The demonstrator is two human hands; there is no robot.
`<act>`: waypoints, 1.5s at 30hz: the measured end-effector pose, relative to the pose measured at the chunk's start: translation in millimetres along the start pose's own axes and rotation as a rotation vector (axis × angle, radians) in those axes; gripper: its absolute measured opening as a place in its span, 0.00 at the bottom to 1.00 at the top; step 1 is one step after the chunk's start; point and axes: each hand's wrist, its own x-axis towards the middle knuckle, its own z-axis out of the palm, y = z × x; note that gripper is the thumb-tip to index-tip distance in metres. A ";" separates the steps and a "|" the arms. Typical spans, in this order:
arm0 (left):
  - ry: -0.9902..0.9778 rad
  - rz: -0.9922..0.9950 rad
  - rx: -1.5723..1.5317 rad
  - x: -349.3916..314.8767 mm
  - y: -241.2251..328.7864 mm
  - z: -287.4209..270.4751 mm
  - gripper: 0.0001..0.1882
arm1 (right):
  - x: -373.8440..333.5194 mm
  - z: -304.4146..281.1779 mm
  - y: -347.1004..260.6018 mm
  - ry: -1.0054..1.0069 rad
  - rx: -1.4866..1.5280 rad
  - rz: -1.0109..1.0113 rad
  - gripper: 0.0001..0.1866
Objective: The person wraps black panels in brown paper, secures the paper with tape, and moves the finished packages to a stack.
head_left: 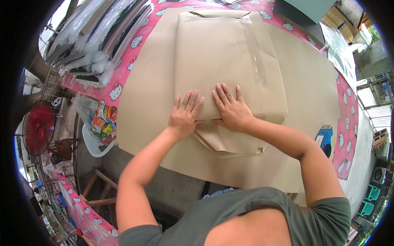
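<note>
A large flat rectangular package wrapped in brown kraft paper [217,61] lies in front of me on a bigger brown sheet [147,106]. Clear packing tape [254,53] runs along its far edge and down its right side. My left hand [185,116] lies flat on the near part of the package, fingers stretched out. Beside it, my right hand [233,107] presses on the paper with its fingers spread. Both thumbs rest at the near edge. Below them a folded paper flap [230,141] sticks out toward me, tapering and loose. What the paper encloses is hidden.
A blue tape dispenser [324,139] sits at the sheet's right edge. Plastic-wrapped flat panels [98,37] are stacked at the far left on a pink patterned tablecloth [117,88]. A white chair [95,143] holding a bag of colourful packets [102,123] and a red fan [39,127] stand left.
</note>
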 end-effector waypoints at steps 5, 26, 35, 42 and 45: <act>-0.057 -0.014 -0.057 26.9 12.3 -7.8 0.49 | -1.4 7.9 6.8 0.086 -0.027 0.011 0.46; 0.025 -0.110 -0.086 48.4 50.3 -5.5 0.49 | -129.4 2.4 121.0 0.129 0.340 0.600 0.42; 0.080 -0.140 -0.072 42.5 46.7 -2.6 0.47 | -214.5 51.4 55.1 0.534 0.414 0.553 0.41; 0.050 -0.148 -0.183 45.8 49.5 -15.2 0.41 | -130.3 40.1 84.1 0.652 0.243 0.072 0.19; 0.046 -0.167 -0.825 39.2 14.1 -15.0 0.36 | -110.4 30.5 89.3 0.722 0.417 0.131 0.08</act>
